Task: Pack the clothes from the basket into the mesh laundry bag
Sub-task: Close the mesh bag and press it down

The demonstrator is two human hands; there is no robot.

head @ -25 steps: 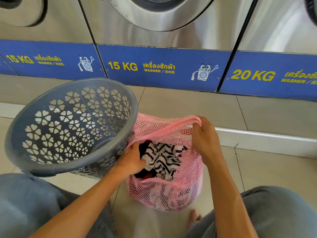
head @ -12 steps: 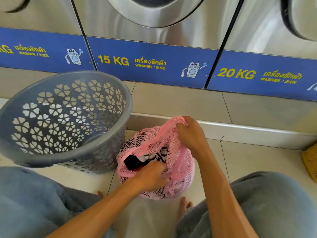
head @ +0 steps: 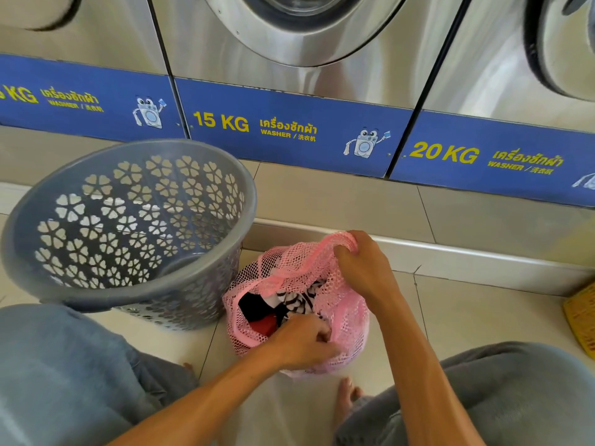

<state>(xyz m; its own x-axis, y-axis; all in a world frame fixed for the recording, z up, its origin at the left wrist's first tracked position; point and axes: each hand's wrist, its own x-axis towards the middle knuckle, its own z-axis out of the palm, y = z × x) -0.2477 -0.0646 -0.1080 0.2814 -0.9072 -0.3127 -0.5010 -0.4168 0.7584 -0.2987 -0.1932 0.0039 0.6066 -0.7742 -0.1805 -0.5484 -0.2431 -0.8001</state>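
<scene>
**Both hands on the pink mesh bag, basket empty beside it**

Nearest the camera, two knees in grey-blue trousers (head: 58,375) frame the scene, with bare toes (head: 346,392) showing on the tiled floor (head: 467,313) between them. One pink mesh laundry bag (head: 344,320) stands on the floor between the knees, its long axis upright and its mouth opening upward toward the camera. The left hand (head: 302,342) is curled, fingers pinching the near rim of the bag. The right hand (head: 363,268) is closed in a fist around the gathered far rim, lifting it above the rest of the bag. Inside the mouth lie clothes (head: 289,304): a black piece, a red piece and a black-and-white striped piece; an exact count cannot be told. Just left of the bag, touching or almost touching it, one grey plastic basket (head: 135,288) with flower-shaped holes tilts its open mouth toward the camera; nothing shows inside. Beyond, past a raised tiled step, three steel washers (head: 322,59) stand in a row with blue labels.
</scene>
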